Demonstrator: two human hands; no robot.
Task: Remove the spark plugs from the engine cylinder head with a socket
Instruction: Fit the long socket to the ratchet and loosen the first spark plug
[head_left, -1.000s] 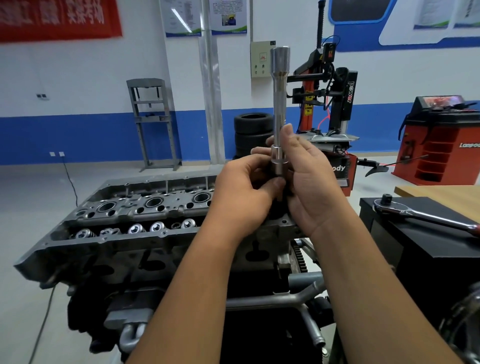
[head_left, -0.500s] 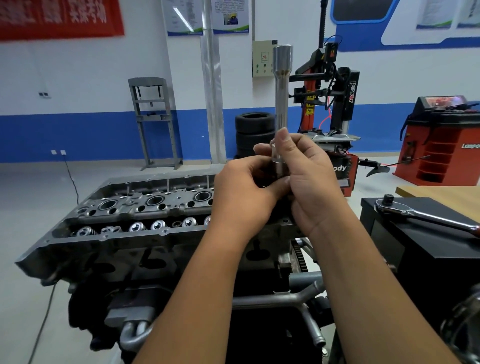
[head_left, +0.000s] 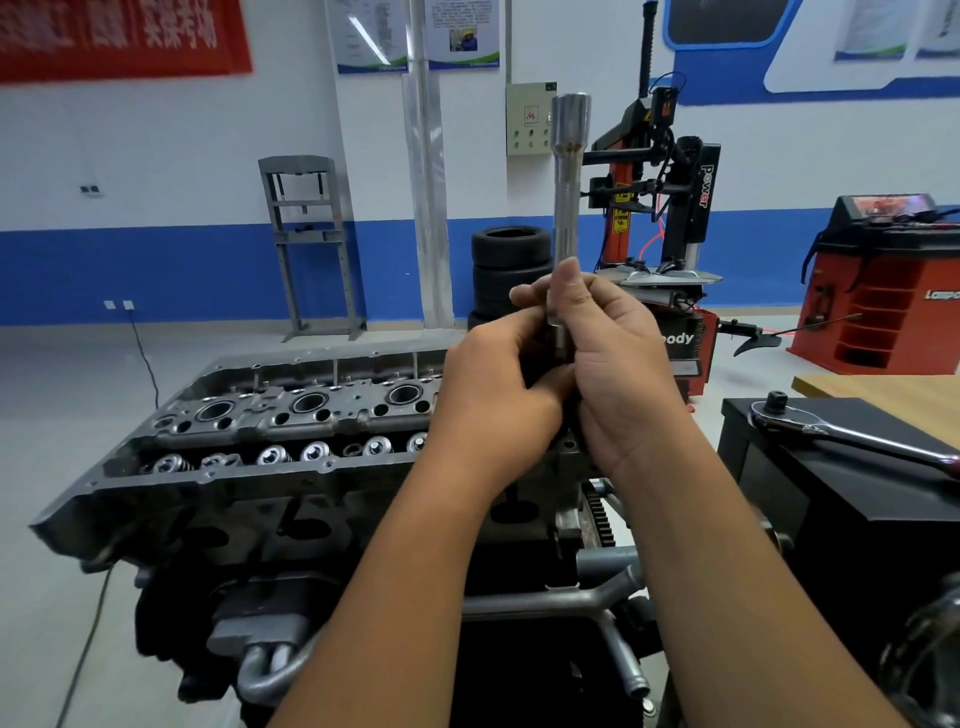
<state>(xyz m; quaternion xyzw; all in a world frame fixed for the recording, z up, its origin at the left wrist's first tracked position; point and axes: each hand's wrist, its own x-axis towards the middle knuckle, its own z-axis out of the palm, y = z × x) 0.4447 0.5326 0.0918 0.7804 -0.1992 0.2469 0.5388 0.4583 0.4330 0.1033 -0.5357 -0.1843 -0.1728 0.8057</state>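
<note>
We see the head (head_left: 270, 441) on the engine ahead, three plug wells bare, the fourth hidden behind our hands; the ratchet (head_left: 852, 436) lies on the black box. Our right hand (head_left: 618, 374) wraps the upright socket (head_left: 567, 208); our left hand (head_left: 498, 395) pinches at its base. A loosened grip could drop it into the valvetrain

We stand in a car workshop: a bare engine cylinder head (head_left: 291, 431), stacked tyres (head_left: 511, 270), a tyre changer (head_left: 670, 208) and a ratchet (head_left: 852, 434) show it.
</note>
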